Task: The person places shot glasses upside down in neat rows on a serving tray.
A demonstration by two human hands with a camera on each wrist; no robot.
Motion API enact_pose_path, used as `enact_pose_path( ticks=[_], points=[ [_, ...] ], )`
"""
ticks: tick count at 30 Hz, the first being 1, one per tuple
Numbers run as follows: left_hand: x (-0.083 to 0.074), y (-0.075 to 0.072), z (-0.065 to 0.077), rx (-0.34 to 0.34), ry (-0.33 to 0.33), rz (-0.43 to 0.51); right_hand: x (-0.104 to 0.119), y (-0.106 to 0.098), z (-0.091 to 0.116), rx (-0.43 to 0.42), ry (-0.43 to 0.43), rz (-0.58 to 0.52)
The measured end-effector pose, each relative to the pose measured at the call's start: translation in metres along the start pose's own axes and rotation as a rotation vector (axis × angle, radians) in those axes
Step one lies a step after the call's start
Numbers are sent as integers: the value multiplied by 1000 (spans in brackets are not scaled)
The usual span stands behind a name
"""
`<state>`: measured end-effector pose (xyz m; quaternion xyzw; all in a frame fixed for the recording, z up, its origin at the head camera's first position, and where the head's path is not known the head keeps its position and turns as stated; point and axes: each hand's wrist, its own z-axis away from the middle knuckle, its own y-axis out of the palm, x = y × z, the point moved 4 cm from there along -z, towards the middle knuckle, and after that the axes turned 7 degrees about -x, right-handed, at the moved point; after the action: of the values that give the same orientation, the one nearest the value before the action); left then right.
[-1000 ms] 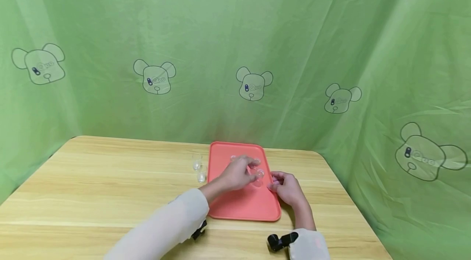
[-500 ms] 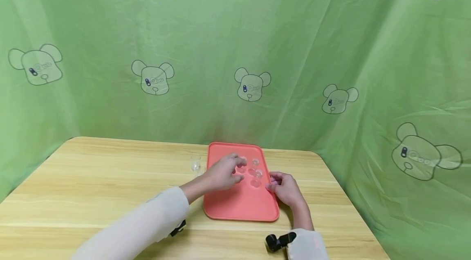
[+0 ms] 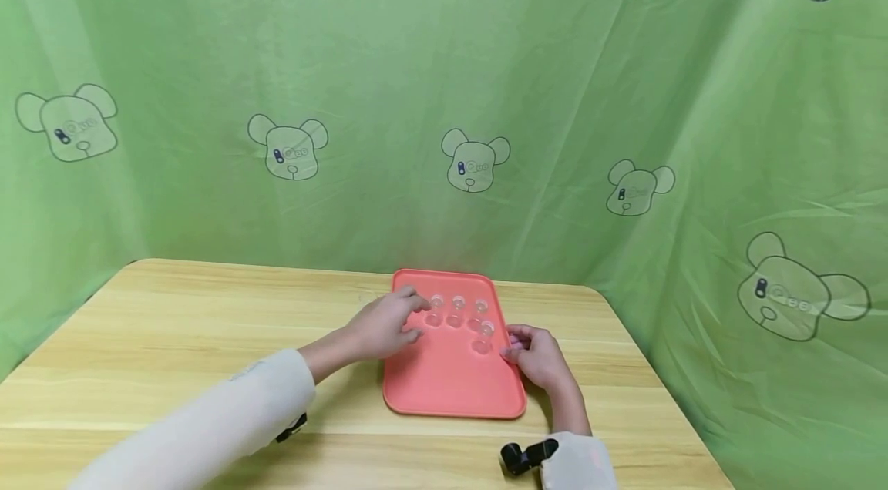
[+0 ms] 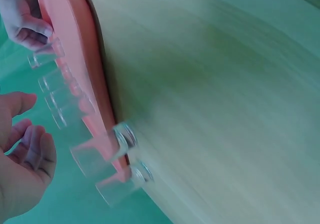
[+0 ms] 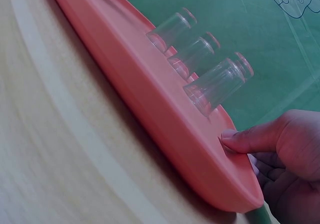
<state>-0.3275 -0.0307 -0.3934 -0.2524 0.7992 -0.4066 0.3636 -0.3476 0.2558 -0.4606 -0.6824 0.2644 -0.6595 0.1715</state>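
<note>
A red tray [image 3: 451, 390] lies on the table, bearing several small clear shot glasses that stand upside down, thick bases up; one shot glass [image 5: 215, 89] shows large in the right wrist view. My left hand [image 3: 388, 324] is over the tray's left edge, fingers loosely bent and holding nothing. Beside that edge, two more shot glasses stand rim up on the table: the nearer one [image 4: 97, 154] and the farther one [image 4: 120, 186] in the left wrist view, mostly hidden by the hand in the head view. My right hand [image 3: 544, 359] pinches the tray's right rim, thumb on top.
The wooden table [image 3: 208, 351] extends to both sides of the tray. A green curtain [image 3: 375, 205] printed with bear faces hangs behind and along the right side. Small black cameras are worn on both wrists.
My left hand has moved left across the tray, from the right-hand glasses to the left edge, uncovering the row of upturned glasses. My right hand stays at the rim.
</note>
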Motion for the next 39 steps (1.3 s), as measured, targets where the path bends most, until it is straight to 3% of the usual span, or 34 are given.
enact_pose_path(
  ticks=[15, 25, 39],
  points=[
    [29, -21, 15, -45, -19, 0, -1, 0, -1, -1, -19, -5],
    [45, -22, 26, -66, 15, -32, -2, 1, -1, -8, -17, 1],
    [59, -21, 31, -28, -54, -24, 0, 1, -1, -2, -23, -8]
  ],
)
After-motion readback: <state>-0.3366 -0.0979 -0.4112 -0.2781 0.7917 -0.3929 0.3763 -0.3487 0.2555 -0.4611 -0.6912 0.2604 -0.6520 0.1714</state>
